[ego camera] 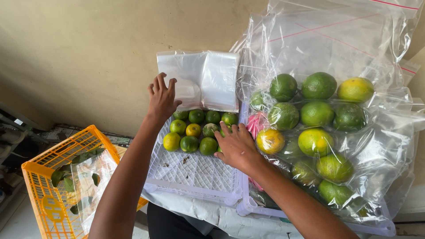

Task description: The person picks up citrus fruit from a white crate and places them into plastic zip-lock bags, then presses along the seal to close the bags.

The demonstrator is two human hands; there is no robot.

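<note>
Head view is showing my left hand [162, 98] reaching toward twelve o'clock, fingers spread, fingertips touching the lower left edge of a stack of clear plastic bags [201, 79] that is leaning against the beige wall [88, 53]. I am not pinching a bag off it yet. My right hand [238, 146] is resting open, fingers splayed, on the small green and yellow citrus fruits [195, 130] that are sitting loose at the far end of the white lattice crate [195, 175]; I am not closing it around any one fruit, though the fingertips may be touching one hidden under my palm.

As I am judging it, the bagging is well under way. At three o'clock, several clear bags of larger citrus [316, 128] are already lying filled and piled in a second white crate [380, 228], with thin red sealing strips showing along the bag tops near one o'clock. Something pink [256, 124] is peeking out between the two crates. About a dozen small fruits are still waiting loose, and most of the near crate floor is showing bare.

At eight o'clock, lower down, an orange plastic basket [48, 194] is holding green leaves and a crumpled clear bag [95, 177].
</note>
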